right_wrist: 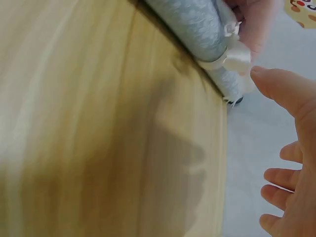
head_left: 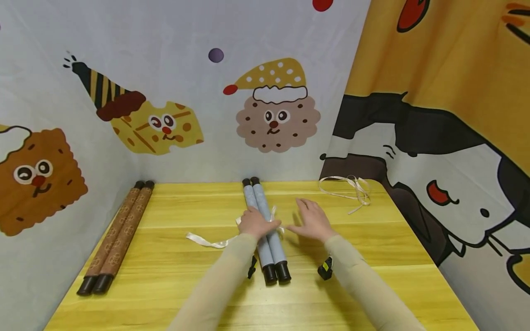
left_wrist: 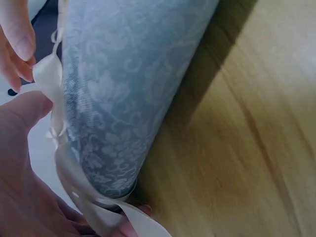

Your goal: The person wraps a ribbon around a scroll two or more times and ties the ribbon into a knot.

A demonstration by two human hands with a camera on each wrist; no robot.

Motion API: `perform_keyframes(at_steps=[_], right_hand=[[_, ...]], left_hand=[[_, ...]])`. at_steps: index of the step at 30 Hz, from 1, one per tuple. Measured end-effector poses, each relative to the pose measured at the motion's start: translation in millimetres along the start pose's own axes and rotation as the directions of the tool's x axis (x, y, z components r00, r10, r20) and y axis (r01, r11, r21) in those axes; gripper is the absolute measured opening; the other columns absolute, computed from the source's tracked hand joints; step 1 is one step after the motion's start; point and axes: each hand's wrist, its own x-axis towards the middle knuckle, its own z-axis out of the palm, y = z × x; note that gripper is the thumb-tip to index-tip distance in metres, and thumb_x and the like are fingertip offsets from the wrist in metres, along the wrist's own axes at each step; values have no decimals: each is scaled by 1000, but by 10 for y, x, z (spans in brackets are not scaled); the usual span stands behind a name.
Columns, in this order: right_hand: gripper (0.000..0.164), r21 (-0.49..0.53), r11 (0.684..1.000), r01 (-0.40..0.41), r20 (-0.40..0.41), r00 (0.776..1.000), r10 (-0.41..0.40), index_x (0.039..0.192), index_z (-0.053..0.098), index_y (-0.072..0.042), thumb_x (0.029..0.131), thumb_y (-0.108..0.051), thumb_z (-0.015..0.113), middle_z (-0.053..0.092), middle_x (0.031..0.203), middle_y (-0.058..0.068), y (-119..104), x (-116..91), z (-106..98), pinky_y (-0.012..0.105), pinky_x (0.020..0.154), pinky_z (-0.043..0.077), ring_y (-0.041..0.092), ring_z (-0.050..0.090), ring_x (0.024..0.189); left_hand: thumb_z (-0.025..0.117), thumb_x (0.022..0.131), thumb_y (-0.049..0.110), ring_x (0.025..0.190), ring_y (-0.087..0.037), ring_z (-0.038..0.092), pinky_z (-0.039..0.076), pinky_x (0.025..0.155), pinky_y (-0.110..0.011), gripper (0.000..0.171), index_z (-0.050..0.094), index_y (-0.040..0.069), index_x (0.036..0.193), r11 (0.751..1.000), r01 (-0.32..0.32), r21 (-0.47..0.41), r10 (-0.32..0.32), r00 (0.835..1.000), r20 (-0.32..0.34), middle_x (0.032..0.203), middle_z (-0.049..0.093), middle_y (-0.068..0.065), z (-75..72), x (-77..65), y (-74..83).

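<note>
A double-rolled scroll [head_left: 276, 250] in pale blue floral fabric with black end caps lies lengthwise on the table. My left hand [head_left: 255, 224] lies across its middle and grips it, fingers over the left side and thumb reaching to the right. A white ribbon [left_wrist: 49, 79] loops round the scroll [left_wrist: 118, 98], with a small bow beside my left thumb; a loose tail [head_left: 207, 241] trails left on the table. Just right of the scroll, my right hand [head_left: 312, 221] is held with fingers spread and nothing in it. In the right wrist view its thumb [right_wrist: 281, 89] points at the ribbon, close by.
A brown patterned scroll [head_left: 124, 225] with black ends lies along the table's left side. Near the back right corner is a loose tangle of thin pale ribbon [head_left: 358, 188]. Cartoon-printed cloth [head_left: 186, 27] hangs behind the wooden table [head_left: 174, 289].
</note>
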Motion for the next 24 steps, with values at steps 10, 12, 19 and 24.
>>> perform_keyframes(at_steps=[10,12,19,24], right_hand=[[95,37,999,-31,-33,999,32,150,32,6,83,-44,78,38,148,29,184,-184,53,59,111,27,46,37,134],[94,37,998,-42,-37,998,43,150,33,6,83,-43,77,40,147,29,214,-205,46,59,110,28,47,38,133],[90,37,998,-53,-53,997,54,148,35,7,85,-43,76,43,144,29,321,-262,38,61,106,31,49,40,130],[89,42,997,-62,-76,995,65,148,35,8,85,-42,75,43,143,31,420,-291,0,62,105,31,51,40,129]], left_hand=[[82,65,53,99,-33,59,55,72,-43,127,15,-17,148,996,84,1,-84,996,40,130,48,-33,154,152,23],[83,65,50,100,-34,58,55,72,-43,127,14,-17,148,997,81,-11,-81,996,49,130,47,-34,128,150,43],[85,65,45,103,-37,57,54,79,-46,123,18,-17,147,998,36,-58,-31,997,76,128,48,-35,-43,74,-12],[82,67,41,105,-39,55,52,83,-48,118,18,-17,147,997,-36,-66,43,994,105,129,46,-37,-284,20,-147]])
